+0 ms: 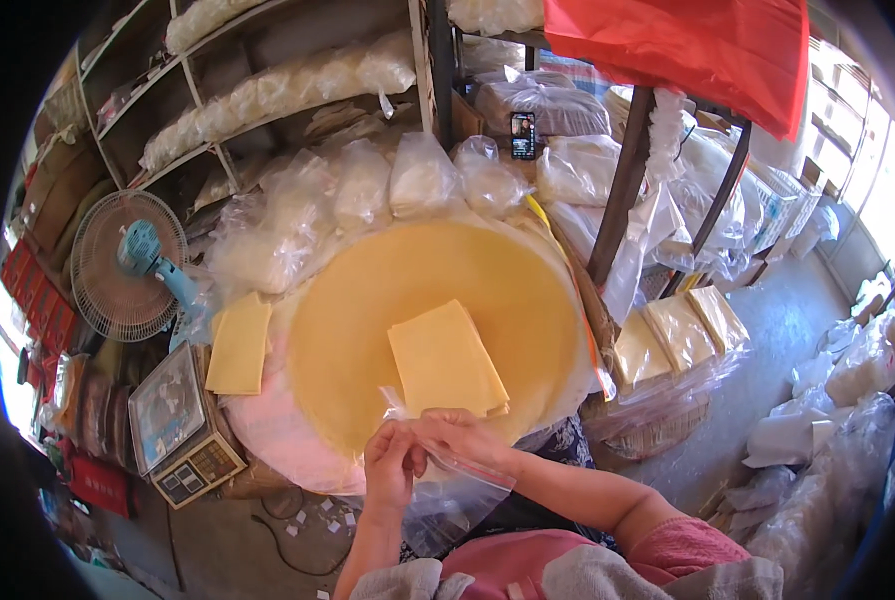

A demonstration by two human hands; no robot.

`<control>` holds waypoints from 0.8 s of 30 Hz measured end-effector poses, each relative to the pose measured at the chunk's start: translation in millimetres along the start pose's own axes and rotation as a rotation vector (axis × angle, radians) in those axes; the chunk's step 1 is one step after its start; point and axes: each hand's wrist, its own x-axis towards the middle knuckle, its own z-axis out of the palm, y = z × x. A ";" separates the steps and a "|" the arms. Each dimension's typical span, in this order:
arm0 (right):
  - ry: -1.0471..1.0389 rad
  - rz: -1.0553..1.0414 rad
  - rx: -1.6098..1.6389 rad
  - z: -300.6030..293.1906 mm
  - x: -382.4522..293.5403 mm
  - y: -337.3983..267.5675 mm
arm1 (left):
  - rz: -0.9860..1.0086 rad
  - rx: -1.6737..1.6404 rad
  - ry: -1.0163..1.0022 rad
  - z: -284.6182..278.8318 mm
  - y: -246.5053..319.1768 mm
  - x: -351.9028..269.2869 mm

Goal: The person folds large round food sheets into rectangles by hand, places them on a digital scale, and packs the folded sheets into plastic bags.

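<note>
Close to my body, my left hand (391, 459) and my right hand (462, 436) meet at the top edge of a clear plastic zip bag (455, 506). Both hold the bag by its zip, and its body hangs down toward my lap. Just beyond my fingers, a stack of folded thin yellow sheets (447, 356) lies on a large round pile of similar yellow sheets (342, 322). What the sheets are made of I cannot tell. A smaller folded yellow stack (239, 349) rests to the left, beside a digital scale (184, 427).
An electric fan (136, 259) stands at left. Filled plastic bags (425, 176) line the back, near a lit phone (523, 135). Wrapped yellow packs (676, 334) sit at right by a dark post (623, 187). A red sheet (687, 52) hangs above. A cable (286, 551) crosses the floor.
</note>
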 end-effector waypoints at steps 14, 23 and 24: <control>0.371 -0.655 -0.457 14.9 31.4 22.1 | 0.258 0.533 0.104 21.7 40.5 0.0; 0.625 -0.339 -0.895 -39.9 -10.1 5.9 | 0.454 1.073 0.443 -20.5 21.9 8.4; 0.663 -0.686 -1.054 -29.8 -13.4 2.7 | 0.547 1.172 0.401 -14.1 20.1 8.5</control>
